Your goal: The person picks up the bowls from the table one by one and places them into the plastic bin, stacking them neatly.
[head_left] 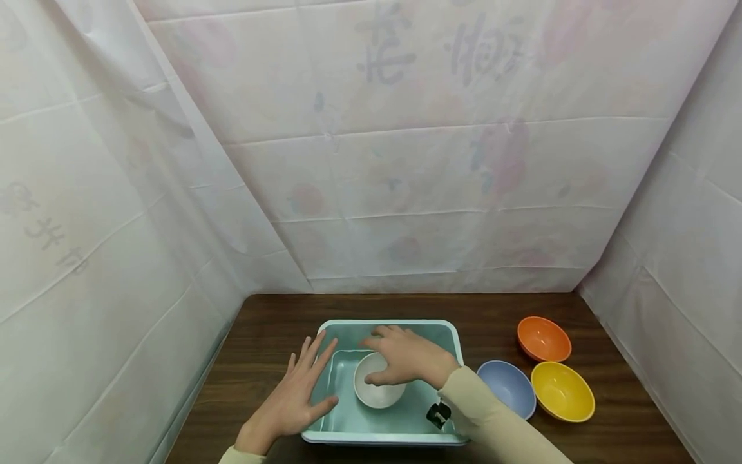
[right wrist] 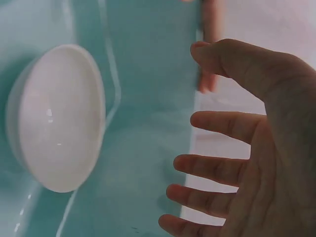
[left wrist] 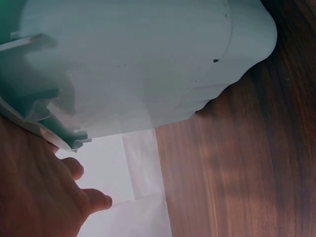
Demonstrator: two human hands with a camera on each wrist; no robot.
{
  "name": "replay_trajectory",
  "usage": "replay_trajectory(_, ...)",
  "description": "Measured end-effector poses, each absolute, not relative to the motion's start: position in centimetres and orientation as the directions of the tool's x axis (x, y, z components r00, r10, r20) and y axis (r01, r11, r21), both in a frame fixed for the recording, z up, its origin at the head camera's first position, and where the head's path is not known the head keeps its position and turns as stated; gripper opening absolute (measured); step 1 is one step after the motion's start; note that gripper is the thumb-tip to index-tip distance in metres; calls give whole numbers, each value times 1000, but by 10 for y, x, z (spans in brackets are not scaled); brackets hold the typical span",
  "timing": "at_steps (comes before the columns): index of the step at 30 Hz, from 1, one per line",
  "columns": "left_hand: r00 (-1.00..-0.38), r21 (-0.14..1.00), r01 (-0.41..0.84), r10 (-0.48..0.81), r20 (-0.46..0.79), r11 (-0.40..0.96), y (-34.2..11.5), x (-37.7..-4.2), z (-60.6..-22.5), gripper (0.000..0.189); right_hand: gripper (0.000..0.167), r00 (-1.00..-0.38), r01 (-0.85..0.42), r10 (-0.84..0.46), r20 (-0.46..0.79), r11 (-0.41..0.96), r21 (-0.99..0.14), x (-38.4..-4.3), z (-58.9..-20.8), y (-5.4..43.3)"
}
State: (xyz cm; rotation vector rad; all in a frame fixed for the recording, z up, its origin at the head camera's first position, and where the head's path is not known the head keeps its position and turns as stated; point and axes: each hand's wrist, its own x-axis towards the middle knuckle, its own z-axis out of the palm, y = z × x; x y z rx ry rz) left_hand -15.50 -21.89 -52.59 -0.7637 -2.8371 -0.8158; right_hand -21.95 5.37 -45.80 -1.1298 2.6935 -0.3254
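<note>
A white bowl (head_left: 378, 394) sits upright on the floor of a light teal plastic basin (head_left: 406, 422). Over the bowl hovers my right hand (head_left: 410, 356), its fingers spread and holding nothing; in the right wrist view the white bowl (right wrist: 61, 118) lies apart from the fingertips (right wrist: 200, 119). At the basin's left rim is my left hand (head_left: 298, 393), fingers straight and fanned out. The left wrist view shows that hand (left wrist: 44, 192) right at the rim, beside the basin's outer wall (left wrist: 148, 64).
On the dark wooden table (head_left: 272, 335), right of the basin, stand a blue bowl (head_left: 507, 388), a yellow bowl (head_left: 562, 392) and an orange bowl (head_left: 543, 339), close together. White sheets (head_left: 406, 193) hang behind and on both sides. A small black device (head_left: 438, 414) is at the right wrist.
</note>
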Motion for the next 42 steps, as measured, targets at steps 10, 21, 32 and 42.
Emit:
replay_trajectory(10,-870,480,491,439,225,727,-220,-154,-526,89,64,-732,-639,-680,44,662,-391,-207,-435,85)
replay_trajectory(21,-870,494,492,429,244,717,-224,-151,-525,92,66,-798,-602,-522,301,673,-430,-186,-426,125)
replay_trajectory(32,-868,493,496,428,253,715,-225,-149,-527,92,74,-823,-554,-378,424,701,-450,-169,-439,167)
replay_trajectory(42,-871,502,490,426,244,713,-224,-149,-525,92,81,-808,-528,-276,521,731,-433,-169,-462,212)
